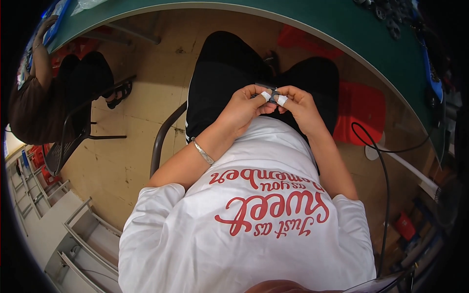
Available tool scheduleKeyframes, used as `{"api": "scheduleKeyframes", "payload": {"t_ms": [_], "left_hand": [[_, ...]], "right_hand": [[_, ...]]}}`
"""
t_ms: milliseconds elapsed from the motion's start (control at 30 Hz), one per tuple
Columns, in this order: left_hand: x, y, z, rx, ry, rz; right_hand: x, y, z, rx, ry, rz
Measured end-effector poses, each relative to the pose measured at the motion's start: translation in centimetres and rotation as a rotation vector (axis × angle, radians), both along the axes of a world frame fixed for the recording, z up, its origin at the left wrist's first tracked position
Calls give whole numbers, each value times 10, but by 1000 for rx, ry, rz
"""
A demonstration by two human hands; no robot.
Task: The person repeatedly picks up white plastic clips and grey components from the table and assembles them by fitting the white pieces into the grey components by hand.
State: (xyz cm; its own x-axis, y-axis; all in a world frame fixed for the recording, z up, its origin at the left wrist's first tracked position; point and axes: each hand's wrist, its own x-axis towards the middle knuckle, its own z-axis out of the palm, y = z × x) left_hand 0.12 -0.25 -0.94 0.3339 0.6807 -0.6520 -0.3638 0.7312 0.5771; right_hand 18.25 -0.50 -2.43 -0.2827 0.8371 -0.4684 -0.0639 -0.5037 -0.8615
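Close together above my lap, my left hand (249,104) and my right hand (299,104) both grip a small dark grey part (273,96). Its exact kind is too small to make out, and the fingers cover much of it. White tape wraps each thumb, and the thumbs press on the part from either side. A silver bracelet (202,151) circles my left wrist.
A green table (312,18) curves across the far side, with dark small parts (386,14) and a blue tray (432,73) at its right. Below are a red stool (361,112) and a black cable (386,195). Another person (44,102) sits at the left.
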Motion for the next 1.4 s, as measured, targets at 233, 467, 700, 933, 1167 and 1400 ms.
{"api": "scheduleKeyframes", "payload": {"t_ms": [233,467,700,933,1167,1400], "left_hand": [[3,-2,-2,-30,-36,-31],[0,3,1,-16,-154,-33],[1,2,11,1,-193,-92],[-45,87,108,547,-93,57],[-242,312,216,875,278,475],[-70,161,204,672,-146,302]], "right_hand": [[-2,-10,-5,56,-14,-67],[2,-5,12,-155,136,-99],[0,-12,17,124,8,-39],[8,8,81,490,-35,-103],[12,23,122,697,-15,-274],[26,100,148,891,-388,-411]]}}
